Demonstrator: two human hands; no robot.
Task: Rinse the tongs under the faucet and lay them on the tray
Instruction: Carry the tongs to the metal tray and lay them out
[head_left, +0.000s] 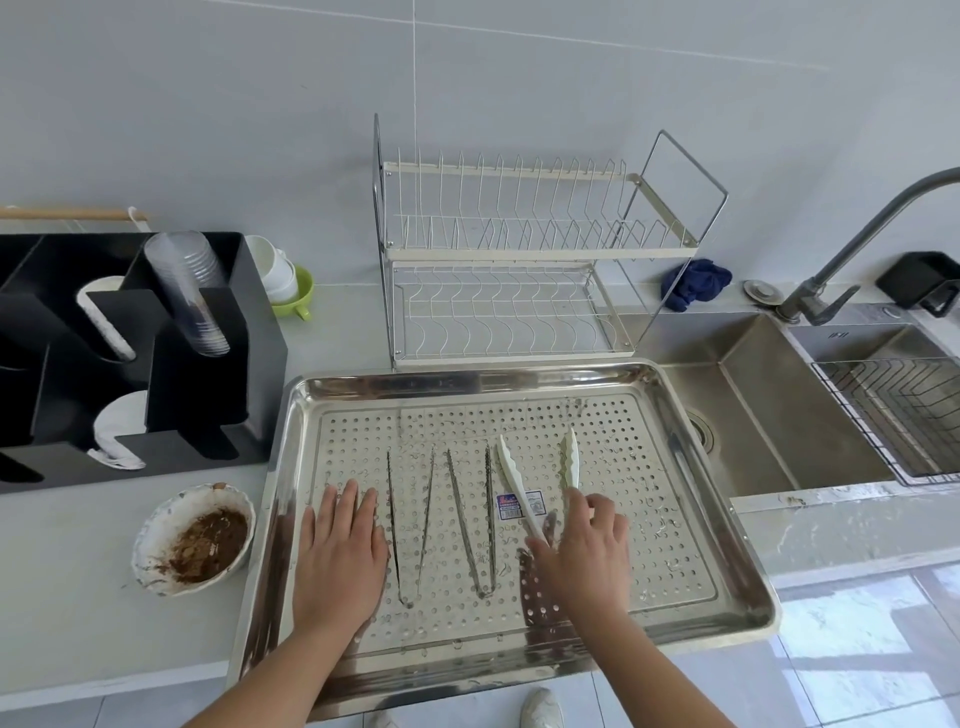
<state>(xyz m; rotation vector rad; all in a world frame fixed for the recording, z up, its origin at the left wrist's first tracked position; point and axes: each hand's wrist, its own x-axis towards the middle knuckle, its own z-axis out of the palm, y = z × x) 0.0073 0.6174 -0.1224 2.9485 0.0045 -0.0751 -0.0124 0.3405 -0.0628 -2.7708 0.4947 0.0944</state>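
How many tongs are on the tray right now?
3, all on the perforated steel tray: thin metal tongs beside the left hand, wider metal tongs at centre, white plastic tongs rightmost, gripped by the right hand. None appear hidden.

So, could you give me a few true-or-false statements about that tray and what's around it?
1. Two pairs of metal tongs lie on the tray. True.
2. The right hand grips the white tongs. True.
3. The left hand holds metal tongs. False: it lies flat on the tray and holds nothing.
4. The dish rack is full of plates. False: it holds no plates.
5. The bowl of brown stuff sits in the sink. False: it stands on the counter, left of the tray.
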